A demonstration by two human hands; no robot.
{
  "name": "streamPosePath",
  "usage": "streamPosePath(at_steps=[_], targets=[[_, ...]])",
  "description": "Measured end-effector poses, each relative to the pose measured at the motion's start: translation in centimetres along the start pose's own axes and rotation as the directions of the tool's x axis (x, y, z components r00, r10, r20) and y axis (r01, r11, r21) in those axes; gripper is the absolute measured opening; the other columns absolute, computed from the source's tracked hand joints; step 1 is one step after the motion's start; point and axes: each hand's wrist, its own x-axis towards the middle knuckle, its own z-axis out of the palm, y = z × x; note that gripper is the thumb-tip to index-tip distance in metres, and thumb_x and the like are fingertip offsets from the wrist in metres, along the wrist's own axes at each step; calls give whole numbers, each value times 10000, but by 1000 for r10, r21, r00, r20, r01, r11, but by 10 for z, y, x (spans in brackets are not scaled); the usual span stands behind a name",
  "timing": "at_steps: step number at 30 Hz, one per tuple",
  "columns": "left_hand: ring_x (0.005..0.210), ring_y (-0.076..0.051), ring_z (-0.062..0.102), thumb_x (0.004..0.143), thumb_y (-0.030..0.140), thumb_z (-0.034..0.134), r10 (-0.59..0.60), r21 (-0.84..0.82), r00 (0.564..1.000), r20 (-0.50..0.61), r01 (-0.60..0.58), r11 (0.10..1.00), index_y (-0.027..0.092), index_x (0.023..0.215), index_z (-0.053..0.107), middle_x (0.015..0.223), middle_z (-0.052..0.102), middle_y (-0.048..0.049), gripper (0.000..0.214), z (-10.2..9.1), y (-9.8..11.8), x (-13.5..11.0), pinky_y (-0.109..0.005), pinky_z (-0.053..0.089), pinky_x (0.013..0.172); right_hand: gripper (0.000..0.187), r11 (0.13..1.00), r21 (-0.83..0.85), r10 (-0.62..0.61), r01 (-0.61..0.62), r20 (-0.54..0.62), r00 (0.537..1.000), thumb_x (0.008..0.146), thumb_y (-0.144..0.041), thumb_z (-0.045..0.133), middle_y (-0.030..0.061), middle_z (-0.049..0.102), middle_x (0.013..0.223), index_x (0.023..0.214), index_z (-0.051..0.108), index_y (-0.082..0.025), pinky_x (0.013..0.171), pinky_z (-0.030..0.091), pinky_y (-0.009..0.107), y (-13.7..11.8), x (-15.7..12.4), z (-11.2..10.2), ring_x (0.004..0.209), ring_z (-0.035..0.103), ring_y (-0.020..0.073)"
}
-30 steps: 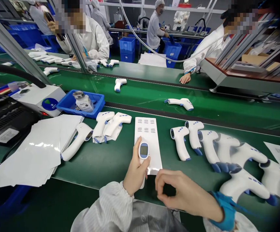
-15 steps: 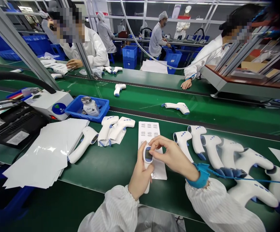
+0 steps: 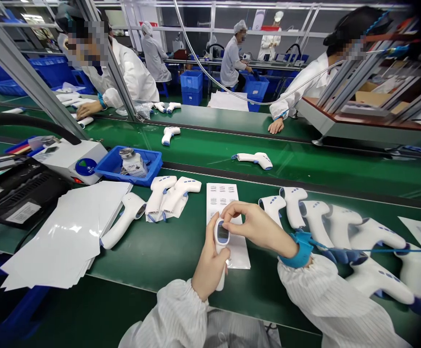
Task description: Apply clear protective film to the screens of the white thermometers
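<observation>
My left hand [image 3: 210,263] is wrapped around a white infrared thermometer [image 3: 219,285], its dark screen turned up towards me. At the upper edge of that screen, the thumb and index finger of my right hand [image 3: 256,227] are pinched together; anything between them is too small to make out. A blue band [image 3: 298,250] with a cord circles my right wrist. Beneath my hands lies a white label sheet [image 3: 240,258] with small printed marks. More white thermometers [image 3: 317,220] lie to the right of my right hand, several of them side by side.
Left of the label sheet, two thermometers [image 3: 181,191] rest on white paper, and another [image 3: 125,222] touches a stack of white sheets [image 3: 61,232]. Behind is a blue tray [image 3: 152,169] with a bottle [image 3: 133,163]. Thermometers [image 3: 256,158] lie on the green belt [image 3: 203,145]; co-workers sit beyond.
My right fingertips have shifted slightly at the screen's upper edge. Thermometers on the belt have slid a little left. The left co-worker's hand has moved left and down.
</observation>
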Motion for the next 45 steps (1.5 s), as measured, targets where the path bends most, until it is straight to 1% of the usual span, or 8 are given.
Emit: streamPosePath(at_steps=[17, 20, 23, 27, 36, 39, 43, 45], targets=[[523, -38, 473, 838, 146, 478, -8, 22, 1000, 23, 7, 1000, 387, 1475, 169, 1521, 278, -82, 748, 0, 5, -1, -235, 455, 491, 100, 994, -95, -52, 54, 26, 998, 765, -123, 617, 4, 689, 900, 714, 652, -201, 825, 481, 287, 3, 5, -2, 866, 635, 164], [547, -58, 486, 870, 188, 475, -33, 1, 999, 33, 33, 999, 366, 1485, 169, 1377, 429, -97, 709, -1, 8, -2, -232, 453, 505, 104, 994, -90, -53, 56, 29, 998, 763, -116, 613, 4, 690, 896, 710, 648, -199, 820, 483, 288, 2, 5, -3, 854, 636, 162], [530, -73, 472, 936, 292, 430, -72, -1, 997, 18, 72, 997, 369, 1499, 148, 1085, 547, -62, 634, -2, 8, -2, -230, 446, 504, 108, 994, -90, -52, 54, 30, 998, 758, -110, 609, 2, 691, 896, 712, 647, -199, 816, 484, 289, 1, 5, -4, 849, 635, 161], [500, -92, 447, 967, 325, 378, -108, 18, 994, -21, 108, 994, 377, 1501, 152, 780, 496, 10, 582, 0, 6, -1, -224, 433, 489, 105, 993, -109, -48, 50, 22, 999, 762, -118, 604, 6, 695, 904, 717, 653, -200, 821, 484, 294, 2, 5, -3, 849, 630, 162], [503, -89, 454, 959, 289, 379, -124, 25, 992, -20, 124, 992, 416, 1484, 171, 813, 522, 11, 578, 0, 7, -1, -234, 435, 508, 103, 986, -160, -40, 39, 0, 999, 760, -113, 598, 10, 700, 871, 706, 628, -196, 786, 487, 296, 0, 4, -1, 810, 625, 163], [500, -98, 456, 948, 282, 385, -129, 5, 991, -20, 129, 992, 395, 1492, 149, 761, 510, 19, 604, -1, 9, -1, -239, 433, 510, 35, 988, -148, -41, 37, -23, 999, 822, -183, 598, 18, 693, 913, 822, 627, -203, 826, 484, 322, 4, 2, 2, 859, 626, 175], [466, -106, 449, 912, 309, 442, -130, -80, 991, 15, 130, 988, 356, 1497, 123, 679, 482, 35, 668, -2, 10, -2, -242, 415, 483, 326, 992, -76, -101, 98, -41, 994, 767, -262, 723, 47, 641, 1096, 1060, 585, -228, 871, 480, 350, 15, -6, 16, 1016, 586, 215], [438, -99, 423, 903, 336, 457, -115, -111, 993, 9, 115, 987, 347, 1490, 141, 662, 478, 39, 667, -2, 8, -4, -234, 392, 454, 252, 991, -53, -129, 124, -88, 988, 809, -260, 692, 48, 645, 1089, 1042, 597, -239, 885, 471, 358, 20, -9, 24, 1028, 580, 220]])
